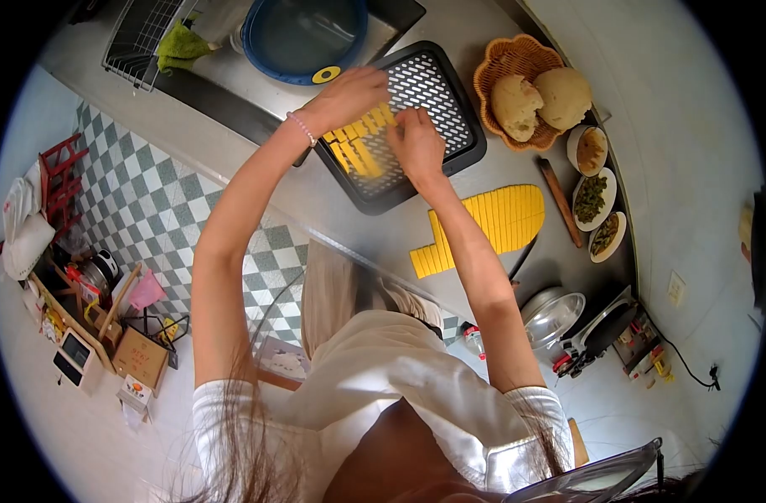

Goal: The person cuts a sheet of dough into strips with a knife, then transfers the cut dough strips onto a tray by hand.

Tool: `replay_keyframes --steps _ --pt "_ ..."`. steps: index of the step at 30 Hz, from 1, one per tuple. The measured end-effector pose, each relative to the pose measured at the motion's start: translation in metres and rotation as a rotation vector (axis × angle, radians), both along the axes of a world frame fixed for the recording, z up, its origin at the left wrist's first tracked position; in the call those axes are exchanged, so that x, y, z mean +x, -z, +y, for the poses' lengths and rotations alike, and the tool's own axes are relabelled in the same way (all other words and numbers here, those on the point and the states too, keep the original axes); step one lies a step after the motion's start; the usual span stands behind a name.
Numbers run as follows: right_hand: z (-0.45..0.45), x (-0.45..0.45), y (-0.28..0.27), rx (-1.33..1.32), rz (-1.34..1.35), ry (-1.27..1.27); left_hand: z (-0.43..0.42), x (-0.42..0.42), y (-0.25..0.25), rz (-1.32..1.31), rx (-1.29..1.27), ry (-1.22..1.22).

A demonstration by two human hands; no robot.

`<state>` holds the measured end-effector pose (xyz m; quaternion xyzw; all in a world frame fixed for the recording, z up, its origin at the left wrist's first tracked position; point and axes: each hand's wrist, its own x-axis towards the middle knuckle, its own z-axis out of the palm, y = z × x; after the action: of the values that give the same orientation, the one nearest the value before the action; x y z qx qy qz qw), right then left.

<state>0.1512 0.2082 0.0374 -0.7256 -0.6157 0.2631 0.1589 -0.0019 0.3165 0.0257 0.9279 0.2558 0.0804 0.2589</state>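
A black rectangular tray (374,201) with a perforated metal insert lies on the steel counter, and several yellow dough strips (349,155) sit in rows at its left end. My left hand (345,99), a bead bracelet on its wrist, reaches over the tray's far left part; motion blurs its fingers. Over the middle of the tray is my right hand (420,149), its fingers bent together close to the strips; what they pinch is hidden. Nearer my body, a flat yellow sheet of dough (504,220) cut into narrow strips lies partly under my right forearm.
A blue basin (249,50) of water stands in the sink at the far left. Right of the tray are a woven basket (492,63) with bread, a wooden rolling pin (559,201) and small dishes of food (592,201). Metal bowls (553,317) stand at the right.
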Motion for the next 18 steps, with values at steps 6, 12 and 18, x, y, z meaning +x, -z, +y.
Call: replay_keyframes --steps 6,12,18 --pt "-0.013 0.006 -0.014 -0.029 0.045 0.072 -0.024 -0.015 -0.006 -0.109 -0.003 -0.211" --pt "-0.066 0.026 -0.039 -0.055 0.242 0.228 -0.044 -0.017 -0.007 -0.058 0.002 -0.195" --pt "-0.141 0.092 -0.049 0.001 0.151 0.362 -0.064 -0.009 -0.013 -0.156 -0.004 -0.299"
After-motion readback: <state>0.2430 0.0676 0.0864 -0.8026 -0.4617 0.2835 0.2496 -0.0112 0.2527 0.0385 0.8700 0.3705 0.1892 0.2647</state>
